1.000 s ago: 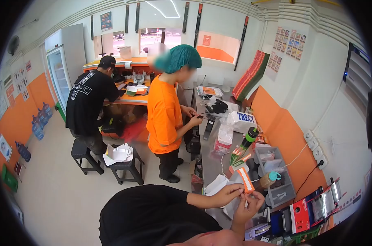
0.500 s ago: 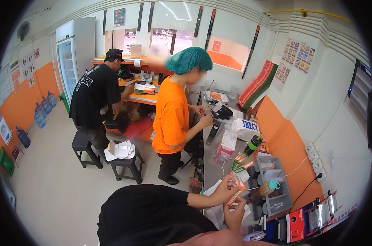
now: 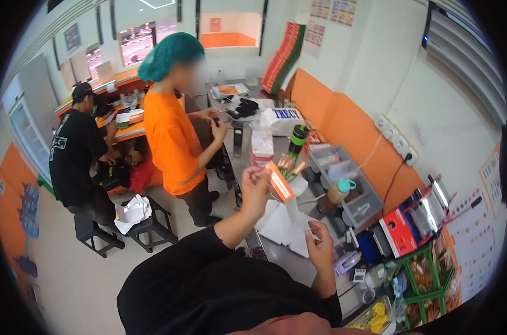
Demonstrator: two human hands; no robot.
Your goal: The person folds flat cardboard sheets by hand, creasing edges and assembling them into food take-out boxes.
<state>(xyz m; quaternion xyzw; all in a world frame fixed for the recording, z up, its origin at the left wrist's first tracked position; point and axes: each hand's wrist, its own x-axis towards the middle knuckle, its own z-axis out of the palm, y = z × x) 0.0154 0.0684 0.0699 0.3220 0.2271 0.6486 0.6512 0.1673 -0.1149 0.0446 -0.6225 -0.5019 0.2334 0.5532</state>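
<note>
My left hand (image 3: 254,188) is raised over the counter, its fingers pinched on an orange-and-white printed strip (image 3: 280,183). The strip slants down to the right, and a pale, blurred piece hangs below it. Lower and to the right, my right hand (image 3: 320,244) is curled, fingertips drawn in near the thumb. Whether anything thin is between them I cannot make out. Unfolded white paper boxes (image 3: 275,224) lie on the metal counter below and between my hands. Several orange-and-green printed pieces (image 3: 289,166) stand just beyond the strip.
A grey divided tray (image 3: 360,207), a turquoise-lidded bottle (image 3: 336,196) and a black-and-green bottle (image 3: 297,139) stand on the counter. A stapler (image 3: 347,262) lies right of my right hand. A co-worker in orange (image 3: 172,139) stands ahead; another in black (image 3: 77,156) sits farther left.
My hands have moved apart. The left one has lifted the orange strip up and away, while the right hand has come off it. The view has swung to the right.
</note>
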